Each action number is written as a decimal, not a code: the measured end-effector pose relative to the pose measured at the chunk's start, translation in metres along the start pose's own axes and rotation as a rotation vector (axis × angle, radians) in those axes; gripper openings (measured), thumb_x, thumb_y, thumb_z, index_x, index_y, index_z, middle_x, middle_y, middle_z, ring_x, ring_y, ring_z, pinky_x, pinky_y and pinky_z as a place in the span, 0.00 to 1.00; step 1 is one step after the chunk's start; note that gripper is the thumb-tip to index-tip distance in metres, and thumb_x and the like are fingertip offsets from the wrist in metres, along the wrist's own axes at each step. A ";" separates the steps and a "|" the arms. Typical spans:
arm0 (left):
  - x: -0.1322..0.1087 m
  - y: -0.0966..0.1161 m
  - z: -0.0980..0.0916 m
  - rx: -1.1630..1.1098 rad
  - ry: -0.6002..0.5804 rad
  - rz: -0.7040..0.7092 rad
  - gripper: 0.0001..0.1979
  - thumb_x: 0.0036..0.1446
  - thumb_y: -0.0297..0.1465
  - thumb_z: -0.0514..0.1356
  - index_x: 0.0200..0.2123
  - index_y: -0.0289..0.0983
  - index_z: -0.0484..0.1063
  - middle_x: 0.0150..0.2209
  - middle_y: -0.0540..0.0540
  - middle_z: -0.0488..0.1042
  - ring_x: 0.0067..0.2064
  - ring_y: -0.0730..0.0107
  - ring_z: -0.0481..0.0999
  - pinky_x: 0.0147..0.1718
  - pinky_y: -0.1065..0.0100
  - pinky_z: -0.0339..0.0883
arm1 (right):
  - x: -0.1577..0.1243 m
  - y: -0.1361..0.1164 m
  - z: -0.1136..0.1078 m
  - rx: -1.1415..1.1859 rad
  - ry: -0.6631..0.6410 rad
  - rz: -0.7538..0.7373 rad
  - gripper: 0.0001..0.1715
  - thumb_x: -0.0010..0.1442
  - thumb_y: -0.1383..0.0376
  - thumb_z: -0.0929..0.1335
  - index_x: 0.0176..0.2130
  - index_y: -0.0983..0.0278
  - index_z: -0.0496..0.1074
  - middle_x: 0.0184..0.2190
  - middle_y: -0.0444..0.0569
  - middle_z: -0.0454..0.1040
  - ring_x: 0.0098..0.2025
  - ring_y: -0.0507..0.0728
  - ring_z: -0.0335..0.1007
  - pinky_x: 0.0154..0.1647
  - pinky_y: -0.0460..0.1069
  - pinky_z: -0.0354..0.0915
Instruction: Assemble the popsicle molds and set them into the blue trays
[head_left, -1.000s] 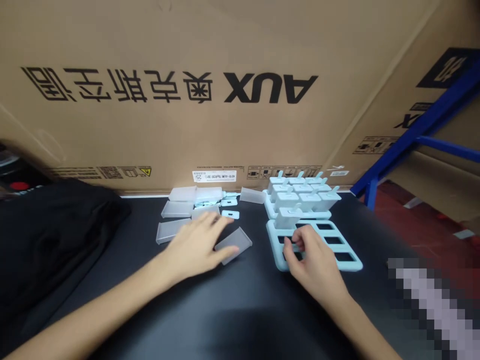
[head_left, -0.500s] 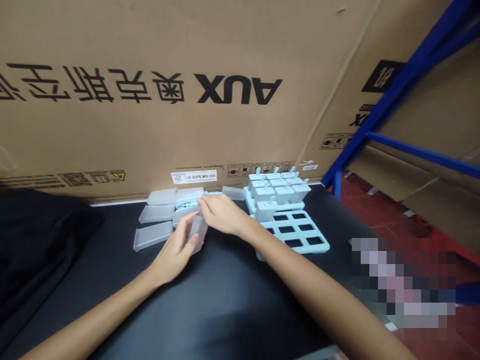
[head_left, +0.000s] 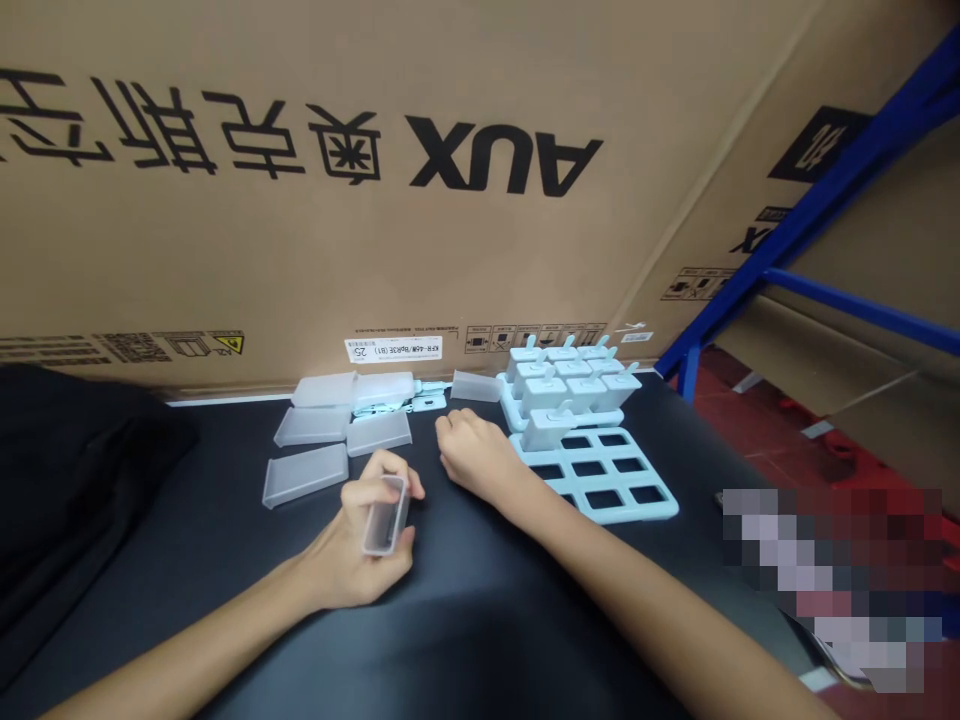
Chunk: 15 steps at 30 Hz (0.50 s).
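My left hand [head_left: 371,535] is wrapped round a clear plastic mould [head_left: 386,515], its open end facing me. To the right, my right hand [head_left: 476,450] rests near the black surface with its fingers curled; whether anything is in them is hidden. Several more clear moulds [head_left: 307,474] lie left and behind my hands, with light blue sticks [head_left: 427,396] among them. On the right stands a light blue frame [head_left: 656,505] with rectangular openings and one stick-topped mould [head_left: 547,430] in its back left corner. Behind it, a second frame holds several stick-topped moulds [head_left: 581,392].
A large cardboard box [head_left: 300,260] forms a wall behind the black tabletop [head_left: 450,640]. Dark cloth [head_left: 82,500] lies at the left. Blue metal bars [head_left: 832,300] rise at the right, beside a pixelated area over the red floor.
My hands have moved apart. My left hand has come nearer and turned the clear mould so its opening faces me; my right hand has moved right and down, away from it.
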<state>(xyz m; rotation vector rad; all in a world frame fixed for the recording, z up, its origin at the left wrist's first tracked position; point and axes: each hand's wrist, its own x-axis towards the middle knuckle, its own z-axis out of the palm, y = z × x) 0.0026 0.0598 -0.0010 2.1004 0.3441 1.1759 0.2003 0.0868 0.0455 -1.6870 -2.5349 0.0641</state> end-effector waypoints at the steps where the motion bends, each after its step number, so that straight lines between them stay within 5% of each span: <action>1: 0.000 0.000 0.000 0.004 -0.001 0.000 0.30 0.54 0.16 0.55 0.54 0.45 0.48 0.47 0.44 0.59 0.47 0.63 0.67 0.43 0.54 0.68 | -0.003 0.000 -0.002 -0.010 0.004 -0.002 0.13 0.58 0.76 0.62 0.42 0.71 0.70 0.41 0.62 0.72 0.47 0.64 0.68 0.42 0.54 0.68; 4: 0.000 0.000 0.001 0.076 0.015 -0.006 0.33 0.54 0.15 0.54 0.59 0.44 0.47 0.46 0.42 0.60 0.46 0.64 0.67 0.40 0.59 0.67 | -0.017 0.000 -0.013 0.137 0.122 -0.005 0.09 0.63 0.72 0.61 0.40 0.68 0.70 0.37 0.55 0.72 0.42 0.59 0.69 0.42 0.52 0.68; 8: -0.001 0.002 0.003 0.281 0.071 -0.042 0.38 0.56 0.19 0.58 0.64 0.44 0.41 0.43 0.45 0.61 0.41 0.66 0.67 0.39 0.61 0.67 | -0.040 -0.008 -0.028 1.009 0.317 0.064 0.11 0.65 0.58 0.65 0.38 0.64 0.68 0.30 0.45 0.69 0.31 0.52 0.67 0.32 0.47 0.69; 11: -0.002 0.003 0.005 0.445 0.088 -0.094 0.45 0.55 0.28 0.65 0.66 0.43 0.37 0.43 0.44 0.62 0.40 0.63 0.69 0.42 0.56 0.68 | -0.053 -0.020 -0.026 1.526 0.168 0.106 0.17 0.60 0.53 0.70 0.37 0.65 0.70 0.30 0.44 0.69 0.30 0.50 0.67 0.28 0.45 0.69; 15: -0.003 0.002 0.005 0.464 0.054 -0.057 0.54 0.49 0.41 0.70 0.67 0.42 0.37 0.47 0.40 0.61 0.44 0.54 0.70 0.42 0.52 0.69 | -0.061 -0.037 0.004 1.635 -0.071 0.236 0.21 0.59 0.52 0.70 0.31 0.67 0.68 0.24 0.43 0.68 0.24 0.49 0.68 0.26 0.44 0.66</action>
